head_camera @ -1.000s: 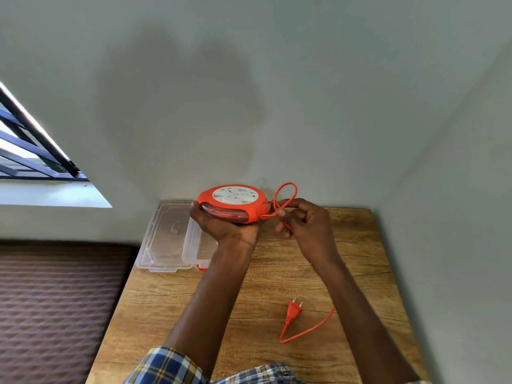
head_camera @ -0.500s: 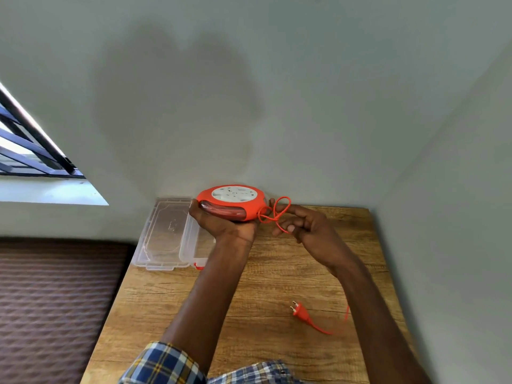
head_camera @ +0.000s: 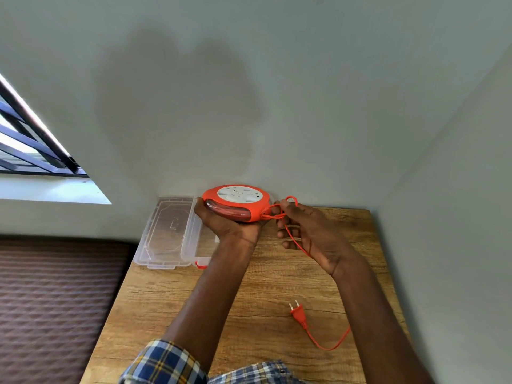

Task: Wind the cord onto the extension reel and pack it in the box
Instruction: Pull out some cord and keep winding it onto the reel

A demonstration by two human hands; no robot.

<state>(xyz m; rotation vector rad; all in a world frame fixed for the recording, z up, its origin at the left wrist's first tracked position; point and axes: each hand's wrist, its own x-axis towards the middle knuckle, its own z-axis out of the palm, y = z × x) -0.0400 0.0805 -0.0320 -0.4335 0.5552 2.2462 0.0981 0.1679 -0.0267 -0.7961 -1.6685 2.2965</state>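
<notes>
Head view: left hand point(head_camera: 230, 225) grips reel point(head_camera: 237, 203); right hand point(head_camera: 313, 234) pinches cord point(head_camera: 297, 242); no legible writing.

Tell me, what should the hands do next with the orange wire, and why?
Probably the right hand should lay its small loop of cord round the reel that the left hand holds. A loose tail and the plug lie on the table.

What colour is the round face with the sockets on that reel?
White, set in the orange extension reel; the head view shows it, held up in the left hand.
</notes>
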